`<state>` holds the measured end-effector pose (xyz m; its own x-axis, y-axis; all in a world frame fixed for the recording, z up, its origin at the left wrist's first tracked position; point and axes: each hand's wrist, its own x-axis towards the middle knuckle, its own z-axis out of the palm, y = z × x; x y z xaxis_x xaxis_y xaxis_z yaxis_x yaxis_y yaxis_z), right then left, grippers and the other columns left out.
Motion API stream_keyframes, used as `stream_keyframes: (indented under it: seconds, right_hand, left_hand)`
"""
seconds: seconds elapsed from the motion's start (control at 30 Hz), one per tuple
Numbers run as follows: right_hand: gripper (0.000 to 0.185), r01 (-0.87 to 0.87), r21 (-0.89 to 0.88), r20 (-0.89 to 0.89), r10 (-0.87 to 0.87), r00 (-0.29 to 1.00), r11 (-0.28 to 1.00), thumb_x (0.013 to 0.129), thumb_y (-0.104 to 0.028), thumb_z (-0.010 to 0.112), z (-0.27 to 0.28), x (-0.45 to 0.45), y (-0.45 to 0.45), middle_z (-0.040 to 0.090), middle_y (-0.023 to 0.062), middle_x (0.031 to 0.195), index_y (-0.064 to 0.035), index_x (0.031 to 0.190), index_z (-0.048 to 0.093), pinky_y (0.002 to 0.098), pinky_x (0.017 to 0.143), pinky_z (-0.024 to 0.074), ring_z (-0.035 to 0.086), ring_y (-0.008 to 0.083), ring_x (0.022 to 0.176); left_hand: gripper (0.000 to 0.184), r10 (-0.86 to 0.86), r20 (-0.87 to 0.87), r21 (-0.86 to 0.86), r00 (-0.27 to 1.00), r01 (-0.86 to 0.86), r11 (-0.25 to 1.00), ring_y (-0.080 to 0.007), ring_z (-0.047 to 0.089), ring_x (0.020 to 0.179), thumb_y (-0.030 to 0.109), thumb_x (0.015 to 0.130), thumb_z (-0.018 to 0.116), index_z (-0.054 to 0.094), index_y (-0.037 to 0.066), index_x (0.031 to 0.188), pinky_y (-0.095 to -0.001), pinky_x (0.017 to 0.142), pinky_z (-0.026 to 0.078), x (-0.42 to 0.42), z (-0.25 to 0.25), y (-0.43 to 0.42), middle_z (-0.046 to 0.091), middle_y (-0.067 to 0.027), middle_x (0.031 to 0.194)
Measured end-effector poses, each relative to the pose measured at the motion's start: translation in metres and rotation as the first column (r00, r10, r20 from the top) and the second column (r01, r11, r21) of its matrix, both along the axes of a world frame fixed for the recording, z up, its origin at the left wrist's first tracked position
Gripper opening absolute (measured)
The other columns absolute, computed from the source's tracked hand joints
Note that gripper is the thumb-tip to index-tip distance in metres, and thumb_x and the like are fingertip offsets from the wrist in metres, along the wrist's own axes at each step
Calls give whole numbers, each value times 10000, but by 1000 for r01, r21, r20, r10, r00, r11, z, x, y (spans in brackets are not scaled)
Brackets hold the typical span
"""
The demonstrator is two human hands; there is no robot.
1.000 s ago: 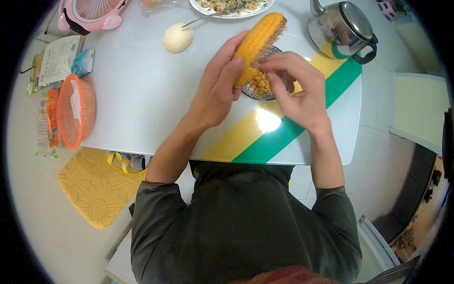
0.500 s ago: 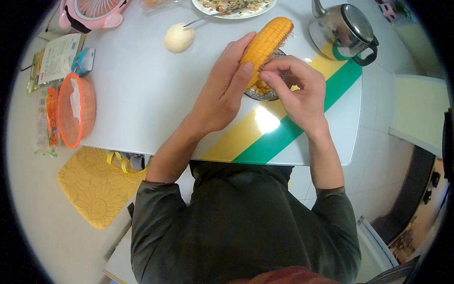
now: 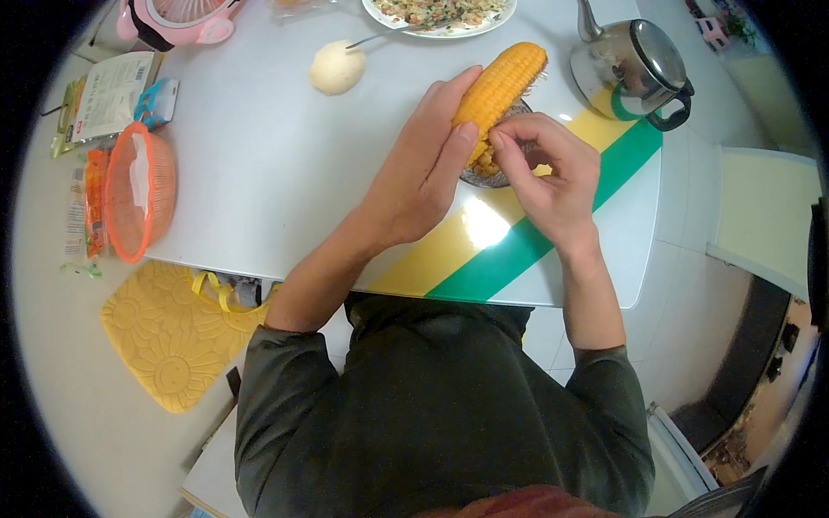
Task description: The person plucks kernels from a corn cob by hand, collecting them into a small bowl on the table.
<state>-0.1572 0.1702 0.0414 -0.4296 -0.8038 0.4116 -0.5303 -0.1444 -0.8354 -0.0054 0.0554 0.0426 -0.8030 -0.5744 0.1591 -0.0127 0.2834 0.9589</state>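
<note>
A yellow corn cob point(image 3: 503, 82) is tilted up and to the right in my left hand point(image 3: 419, 168), whose fingers wrap round its lower left side. Against the cob's right side, my right hand point(image 3: 557, 173) has its thumb and forefinger pinched together. Whatever lies between those fingertips is too small to make out. Below the cob stands a small patterned bowl point(image 3: 521, 108), partly hidden by the cob and my hands. Loose yellow corn kernels point(image 3: 486, 164) show inside it.
A round pale bun point(image 3: 338, 68) lies near a plate of mixed diced food point(image 3: 453, 32) with a utensil on it. At right stands a metal kettle point(image 3: 626, 69). An orange basket point(image 3: 142, 194), food packets point(image 3: 112, 95) and a pink fan point(image 3: 177, 22) sit along the left.
The cob and both hands sit slightly lower and further right in the view, which has itself shifted a little. The right thumb and forefinger are pinched closer together.
</note>
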Motion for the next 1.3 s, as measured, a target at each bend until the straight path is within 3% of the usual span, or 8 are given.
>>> stream_keyframes:
  seconds: [0.43, 0.5, 0.67, 0.87, 1.0, 1.13, 1.17, 1.3]
  right_hand:
    - [138, -41, 95, 203, 21, 979, 995, 918, -92, 829, -1, 0, 1, 753, 80, 878, -10, 982, 739, 277, 653, 544, 712, 157, 752]
    - [141, -15, 54, 79, 11, 997, 998, 923, -86, 820, -1, 2, 2, 751, 97, 885, -17, 1012, 736, 288, 658, 554, 725, 183, 751]
    - [176, -50, -68, -248, 32, 968, 996, 907, -42, 786, 3, 0, 1, 727, 126, 909, -42, 1055, 691, 370, 631, 575, 729, 291, 737]
    - [197, -71, -17, -284, 64, 957, 997, 890, -30, 792, 7, -1, 2, 701, 98, 887, -37, 1035, 659, 343, 636, 573, 711, 256, 723]
    - [180, -51, 56, -223, 63, 973, 997, 904, -51, 771, 7, 3, 3, 684, 97, 876, -43, 1019, 633, 362, 645, 565, 700, 272, 720]
    - [170, -43, 83, -8, 44, 999, 996, 944, -71, 754, 5, 11, 4, 633, 77, 789, -32, 1036, 616, 332, 624, 533, 640, 213, 672]
    - [157, -43, 115, 66, 36, 997, 992, 969, -80, 737, 6, 13, 5, 603, 47, 760, -24, 1038, 607, 295, 607, 502, 594, 154, 661]
    - [150, -43, 152, 204, 11, 979, 987, 982, -80, 719, 13, 18, 4, 596, 22, 787, -13, 1038, 596, 265, 597, 476, 559, 100, 669]
  left_hand:
    - [575, 2, -5, -3, 1000, -2, 1000, -79, 445, 758, 255, 1110, 397, 378, 33, 1640, -238, 589, 382, 1, 0, -1, 596, -55, 1237]
    - [576, 4, 10, 0, 1000, -4, 1000, -79, 449, 761, 263, 1112, 396, 378, 29, 1639, -237, 587, 384, 2, 1, -1, 597, -57, 1252]
    - [535, -29, 7, 36, 1000, 28, 999, -401, 552, 1245, 83, 1079, 431, 371, -66, 1590, -436, 1140, 405, 0, 13, -1, 532, -257, 1357]
    - [563, -11, -8, -173, 1000, 10, 985, -364, 554, 1182, 38, 1059, 440, 358, -62, 1607, -425, 1098, 425, 0, 14, -1, 526, -242, 1323]
    - [573, -17, -12, -166, 1000, 15, 986, -356, 551, 1170, 17, 1053, 447, 344, -66, 1611, -422, 1083, 431, 0, 12, 0, 520, -237, 1321]
    - [573, -12, -28, -188, 1000, 6, 982, -359, 549, 1175, 17, 1062, 440, 326, -76, 1616, -427, 1078, 434, 0, 12, 2, 516, -237, 1328]
    - [573, -15, -42, -191, 999, 6, 982, -359, 548, 1178, 18, 1064, 438, 323, -78, 1616, -428, 1081, 433, -1, 12, 2, 515, -238, 1330]
    - [572, -11, -65, -191, 998, -1, 982, -363, 547, 1187, 22, 1070, 431, 316, -80, 1620, -430, 1090, 430, -1, 11, 3, 510, -242, 1337]
